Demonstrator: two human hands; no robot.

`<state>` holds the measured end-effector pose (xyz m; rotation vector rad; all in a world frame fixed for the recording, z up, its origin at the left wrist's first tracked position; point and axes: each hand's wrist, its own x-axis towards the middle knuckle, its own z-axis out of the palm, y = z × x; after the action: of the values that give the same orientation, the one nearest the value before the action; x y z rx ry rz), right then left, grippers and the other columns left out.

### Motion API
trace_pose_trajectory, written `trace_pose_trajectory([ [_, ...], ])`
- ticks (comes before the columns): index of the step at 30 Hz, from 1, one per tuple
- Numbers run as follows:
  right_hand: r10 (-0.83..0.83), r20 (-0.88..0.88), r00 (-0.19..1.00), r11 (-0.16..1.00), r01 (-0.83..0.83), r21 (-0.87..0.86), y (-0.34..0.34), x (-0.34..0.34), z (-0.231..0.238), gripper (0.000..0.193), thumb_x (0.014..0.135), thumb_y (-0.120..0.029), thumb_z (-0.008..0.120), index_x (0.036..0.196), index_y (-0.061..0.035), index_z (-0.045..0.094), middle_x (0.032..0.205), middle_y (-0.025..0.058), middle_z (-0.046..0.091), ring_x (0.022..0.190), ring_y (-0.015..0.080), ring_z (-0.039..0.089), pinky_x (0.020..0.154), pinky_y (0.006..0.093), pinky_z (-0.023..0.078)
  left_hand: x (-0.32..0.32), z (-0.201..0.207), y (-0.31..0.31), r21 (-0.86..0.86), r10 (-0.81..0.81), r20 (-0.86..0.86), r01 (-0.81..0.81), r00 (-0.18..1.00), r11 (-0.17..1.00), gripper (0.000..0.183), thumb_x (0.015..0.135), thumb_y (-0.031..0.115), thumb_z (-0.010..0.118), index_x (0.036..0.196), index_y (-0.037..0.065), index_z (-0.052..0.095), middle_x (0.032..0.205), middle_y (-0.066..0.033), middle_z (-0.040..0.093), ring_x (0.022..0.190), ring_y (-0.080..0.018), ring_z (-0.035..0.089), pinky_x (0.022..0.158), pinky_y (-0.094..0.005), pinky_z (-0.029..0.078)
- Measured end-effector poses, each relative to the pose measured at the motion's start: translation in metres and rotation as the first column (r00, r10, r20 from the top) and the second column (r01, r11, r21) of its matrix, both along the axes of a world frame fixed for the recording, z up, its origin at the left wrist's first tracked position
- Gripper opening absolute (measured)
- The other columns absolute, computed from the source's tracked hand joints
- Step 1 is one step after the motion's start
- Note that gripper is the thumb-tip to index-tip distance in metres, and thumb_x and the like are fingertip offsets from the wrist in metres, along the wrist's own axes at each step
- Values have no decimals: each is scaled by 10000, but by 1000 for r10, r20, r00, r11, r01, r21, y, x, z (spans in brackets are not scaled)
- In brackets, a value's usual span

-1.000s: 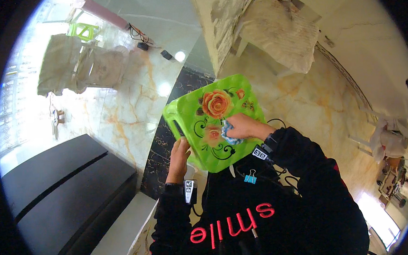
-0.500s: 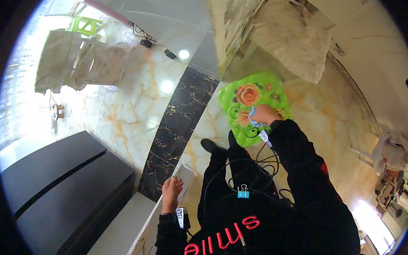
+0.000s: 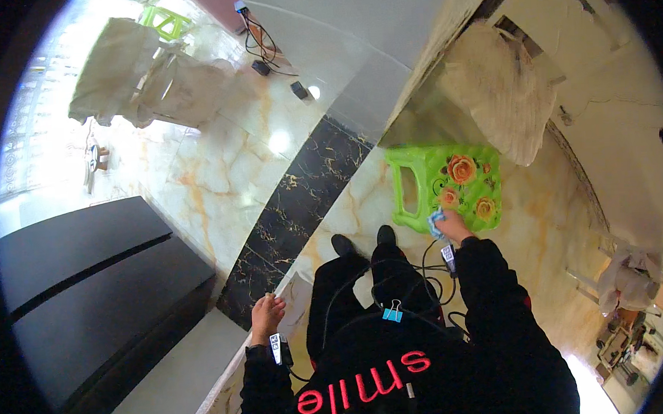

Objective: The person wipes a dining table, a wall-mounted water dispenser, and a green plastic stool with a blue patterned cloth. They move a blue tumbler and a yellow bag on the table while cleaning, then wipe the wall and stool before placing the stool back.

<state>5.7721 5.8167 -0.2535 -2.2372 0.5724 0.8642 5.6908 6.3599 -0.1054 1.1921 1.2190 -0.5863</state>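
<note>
A green plastic stool (image 3: 459, 189) with orange rose prints on its padded-look seat stands in front of me to the right; an oblong opening shows in its left side. My right hand (image 3: 455, 226) is closed on a bunched blue-and-white cloth (image 3: 436, 223), at the stool's near edge by the lower rose. On the left, my left hand (image 3: 268, 317) has its fingers curled beside a pale panel edge (image 3: 238, 358). Whether anything sits in those fingers cannot be made out. Both wrists carry small tagged devices with black cables.
Dark low cabinet (image 3: 103, 286) at left. A black marble strip (image 3: 293, 190) crosses the tiled floor. Covered furniture (image 3: 115, 76), another green stool (image 3: 164, 22) and a cable (image 3: 261, 42) lie beyond. A pale sheet (image 3: 505, 85) hangs at the far right.
The stool appears farther right and turned, so its left side opening now shows. My right hand with the cloth has come lower, to the seat's near edge. My left hand has shifted slightly.
</note>
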Motion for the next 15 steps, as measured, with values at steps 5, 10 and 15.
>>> trace_pose_trajectory([
  [5,75,38,996,997,-75,0,30,7,28,314,737,-260,620,892,13,640,808,188,655,739,325,633,659,405,493,9,-9,13,-70,159,-51,-162,986,984,272,917,260,562,1088,51,525,991,-101,624,860,-231,630,684,-326,494],
  [10,-18,17,1000,1000,18,6,61,38,63,281,720,-246,617,801,22,639,754,194,642,725,322,636,647,406,491,26,-14,66,-86,164,-61,-169,985,982,398,950,289,490,1235,11,479,1194,-141,567,989,-252,606,789,-365,496],
  [15,-164,109,980,985,169,-34,133,77,92,219,710,-193,607,791,6,651,672,146,634,598,242,632,550,367,493,54,-20,173,-132,362,31,-356,932,925,386,953,292,505,1213,7,485,1124,-119,595,950,-218,616,748,-325,521],
])
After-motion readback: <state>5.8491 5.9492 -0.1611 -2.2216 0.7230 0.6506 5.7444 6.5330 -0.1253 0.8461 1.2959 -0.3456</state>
